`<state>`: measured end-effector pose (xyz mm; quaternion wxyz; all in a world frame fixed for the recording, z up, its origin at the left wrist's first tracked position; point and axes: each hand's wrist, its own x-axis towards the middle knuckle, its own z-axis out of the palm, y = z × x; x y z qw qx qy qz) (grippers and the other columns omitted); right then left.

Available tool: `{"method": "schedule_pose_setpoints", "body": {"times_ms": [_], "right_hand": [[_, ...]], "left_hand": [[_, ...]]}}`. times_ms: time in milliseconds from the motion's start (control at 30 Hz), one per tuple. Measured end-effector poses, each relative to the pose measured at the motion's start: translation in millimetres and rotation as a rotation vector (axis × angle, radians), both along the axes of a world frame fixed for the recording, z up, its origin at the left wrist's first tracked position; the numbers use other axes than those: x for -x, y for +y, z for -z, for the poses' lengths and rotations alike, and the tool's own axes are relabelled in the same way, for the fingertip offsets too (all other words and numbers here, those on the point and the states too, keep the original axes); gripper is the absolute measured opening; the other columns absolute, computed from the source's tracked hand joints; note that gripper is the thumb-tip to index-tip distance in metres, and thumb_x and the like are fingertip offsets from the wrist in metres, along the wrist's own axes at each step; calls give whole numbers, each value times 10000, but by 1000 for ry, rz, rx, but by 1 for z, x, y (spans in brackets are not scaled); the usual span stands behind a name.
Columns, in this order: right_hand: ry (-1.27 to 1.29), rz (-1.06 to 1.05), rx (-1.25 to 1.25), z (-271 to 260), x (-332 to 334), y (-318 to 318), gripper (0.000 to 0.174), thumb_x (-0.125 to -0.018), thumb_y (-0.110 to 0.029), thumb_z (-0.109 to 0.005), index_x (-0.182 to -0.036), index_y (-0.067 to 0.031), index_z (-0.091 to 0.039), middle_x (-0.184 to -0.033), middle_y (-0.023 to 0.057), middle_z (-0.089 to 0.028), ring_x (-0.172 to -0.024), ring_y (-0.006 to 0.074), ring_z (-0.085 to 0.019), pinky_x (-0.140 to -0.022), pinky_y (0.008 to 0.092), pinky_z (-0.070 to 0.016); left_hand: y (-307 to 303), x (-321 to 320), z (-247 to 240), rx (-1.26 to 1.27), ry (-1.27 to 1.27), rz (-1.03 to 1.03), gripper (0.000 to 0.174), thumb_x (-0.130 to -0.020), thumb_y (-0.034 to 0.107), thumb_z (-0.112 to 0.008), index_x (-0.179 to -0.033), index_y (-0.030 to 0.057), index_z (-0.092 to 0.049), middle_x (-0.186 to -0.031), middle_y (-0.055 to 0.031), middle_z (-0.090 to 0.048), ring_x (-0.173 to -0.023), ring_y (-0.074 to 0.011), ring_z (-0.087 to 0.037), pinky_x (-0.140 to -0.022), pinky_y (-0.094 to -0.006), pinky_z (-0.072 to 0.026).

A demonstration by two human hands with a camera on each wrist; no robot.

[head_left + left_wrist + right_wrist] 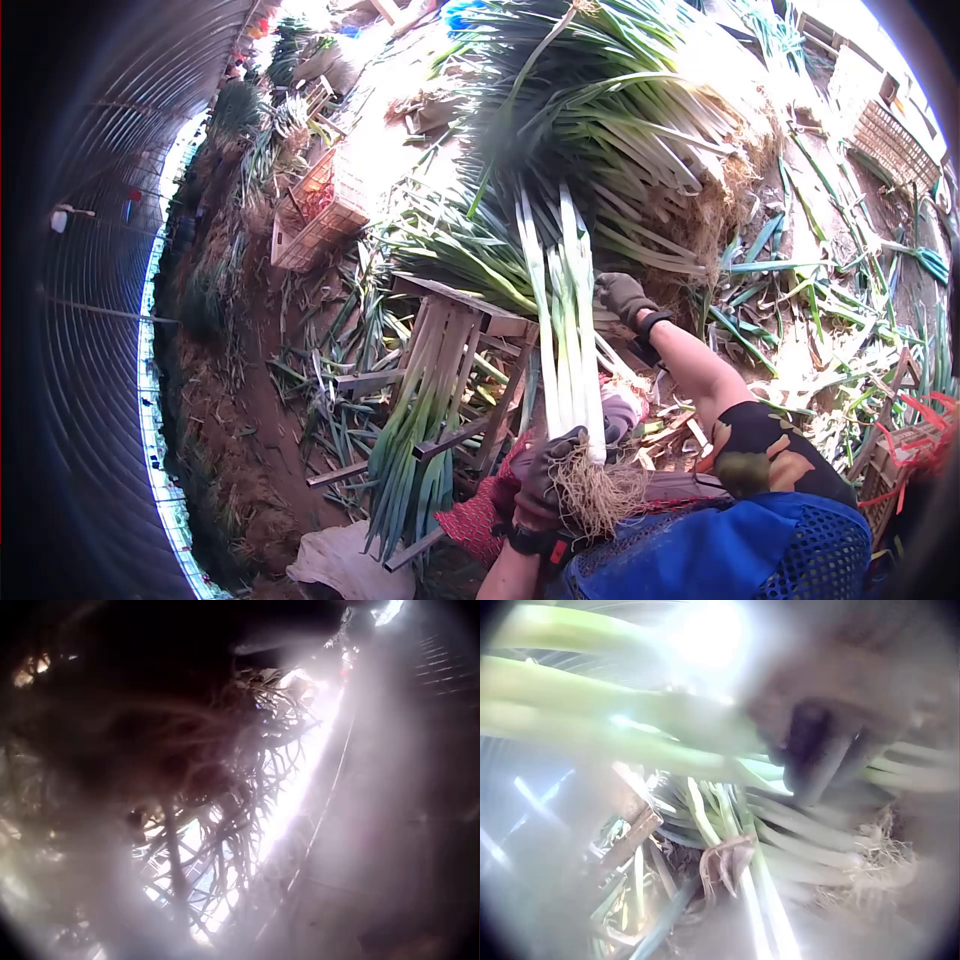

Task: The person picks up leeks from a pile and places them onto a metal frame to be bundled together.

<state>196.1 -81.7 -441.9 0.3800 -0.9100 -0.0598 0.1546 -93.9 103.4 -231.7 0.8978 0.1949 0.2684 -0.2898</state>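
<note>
In the head view my gloved left hand grips a bunch of long green onions by the root end, above my lap. Their shaggy roots hang beside the fingers, and dark blurred roots fill much of the left wrist view. The white stalks point away from me, toward the large heap. My gloved right hand is beside the upper stalks. Its dark fingers curl near pale green stalks in the right wrist view; I cannot tell whether they hold one.
A big heap of green onions lies ahead. More lie across a wooden rack on my left. An orange plastic crate stands farther left, another crate at the far right. Loose leaves litter the soil. A ribbed plastic wall runs along the left.
</note>
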Motion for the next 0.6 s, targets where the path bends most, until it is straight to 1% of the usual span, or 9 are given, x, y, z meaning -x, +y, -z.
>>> {"method": "schedule_pose_setpoints", "body": {"times_ms": [133,167,200,267,367,433,500,567,600], "right_hand": [[46,-213,385,1,43,-54,212,-900,-243,-579,-963,-122,-741,-995,176,-735,-910,368,-716,-771,474,-578],[91,-210,511,63,62,-81,195,-899,-242,-590,-956,-151,-753,-995,123,-754,-907,314,-737,-760,448,-591],[74,-334,583,30,92,-109,190,-901,-245,-598,-962,-165,-759,-988,86,-761,-922,289,-742,-756,423,-598],[378,-447,695,59,132,-166,318,-943,-358,-567,-1070,-142,-763,-1071,119,-755,-1011,303,-729,-825,445,-582],[581,-497,622,1,150,-174,456,-971,-468,-519,-1126,-110,-756,-1123,185,-737,-1059,346,-710,-931,452,-541],[824,-319,205,13,128,-154,476,-988,-458,-547,-1281,-94,-636,-1228,197,-676,-1127,353,-660,-992,450,-506],[1254,83,-863,-37,117,-110,512,-1006,-408,-568,-1411,-103,-498,-1323,183,-613,-1180,317,-616,-1069,471,-456],[1461,103,-1547,-94,113,-50,594,-1004,-434,-588,-1454,-67,-457,-1324,183,-610,-1230,315,-589,-1124,528,-408],[1428,74,-1585,-114,111,-30,627,-1001,-440,-584,-1462,-42,-434,-1329,200,-605,-1251,326,-577,-1142,517,-395]], "left_hand": [[1,-13,-16,60,121,-89,483,-1014,253,-582,-1391,-27,-470,-1345,-258,-586,-1059,-301,-685,-843,-399,-632],[0,-19,-24,69,111,-88,480,-1017,255,-578,-1390,-28,-470,-1337,-255,-593,-1052,-301,-688,-840,-399,-633],[-1,-24,-31,78,102,-90,477,-1020,257,-575,-1388,-29,-471,-1329,-251,-599,-1044,-302,-691,-838,-399,-634],[4,-24,-24,108,36,-72,508,-1022,257,-568,-1411,-48,-451,-1341,-253,-597,-1053,-322,-694,-866,-401,-627],[-9,-28,-37,-254,40,70,399,-1016,178,-582,-1351,-36,-549,-1257,-137,-675,-1011,-155,-687,-823,-267,-592],[-15,-29,-41,-392,-221,202,475,-1001,209,-602,-1386,-54,-510,-1283,-168,-651,-1080,-195,-662,-934,-322,-563],[-21,-33,-42,-606,-531,340,499,-949,205,-644,-1362,-54,-535,-1244,-150,-659,-1085,-195,-645,-986,-338,-533],[-27,-43,-43,-932,-887,459,474,-860,166,-708,-1281,-35,-625,-1140,-85,-700,-1028,-155,-636,-977,-314,-504],[-28,-39,-37,-952,-901,457,465,-843,155,-703,-1261,-38,-637,-1138,-94,-707,-1034,-160,-643,-972,-330,-511]]}}
